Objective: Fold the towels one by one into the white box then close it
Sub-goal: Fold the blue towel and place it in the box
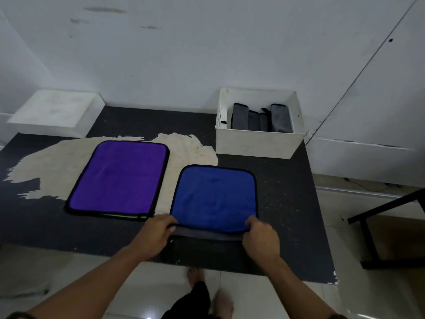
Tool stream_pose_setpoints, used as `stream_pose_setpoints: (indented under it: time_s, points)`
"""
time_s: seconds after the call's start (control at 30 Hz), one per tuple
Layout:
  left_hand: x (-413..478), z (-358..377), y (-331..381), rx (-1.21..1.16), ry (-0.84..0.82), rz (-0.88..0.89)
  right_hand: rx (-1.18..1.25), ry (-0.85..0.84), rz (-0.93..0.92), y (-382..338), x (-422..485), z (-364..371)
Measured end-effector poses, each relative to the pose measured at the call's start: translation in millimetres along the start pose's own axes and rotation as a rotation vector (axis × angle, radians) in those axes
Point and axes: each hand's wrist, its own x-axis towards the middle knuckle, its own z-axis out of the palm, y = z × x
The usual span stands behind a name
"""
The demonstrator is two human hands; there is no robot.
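1. Left hand (156, 233) is pinching the blue towel (213, 199) at its near-left corner, fingers curled over the edge.
2. Right hand (259, 238) is gripping the near-right corner the same way.
3. The blue towel is lying flat on the dark surface (287, 203), just right of the purple towel (119, 178).
4. White box (257, 139) is sitting open behind it, holding folded grey towels (259, 118).

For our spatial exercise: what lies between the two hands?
Head view: the near edge of the blue towel, grey underside showing, runs from the left hand to the right hand.
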Motion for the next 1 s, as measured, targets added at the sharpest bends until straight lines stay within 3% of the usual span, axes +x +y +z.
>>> stream_pose_setpoints:
  time_s: [0.13, 0.4, 0.57, 0.73, 0.9, 1.0]
  points:
    - [36, -26, 2, -0.216, 0.115, -0.115, 0.322, 0.043, 0.116, -2, 38, -25]
    - [117, -49, 3, -0.367, 0.138, -0.244, 0.586, 0.103, 0.301, -16, 110, -47]
    - [150, -51, 0, -0.379, 0.147, -0.299, 0.590, 0.123, 0.413, -15, 139, -44]
    - [168, -47, -10, -0.310, -0.064, -0.311, 0.540, 0.093, 0.459, -14, 150, -41]
    - [180, -56, -3, -0.323, 0.060, -0.327, 0.521, 0.161, 0.469, -18, 160, -44]
    - [185, -60, -4, -0.344, 0.008, -0.350, 0.465, 0.150, 0.459, -20, 161, -41]
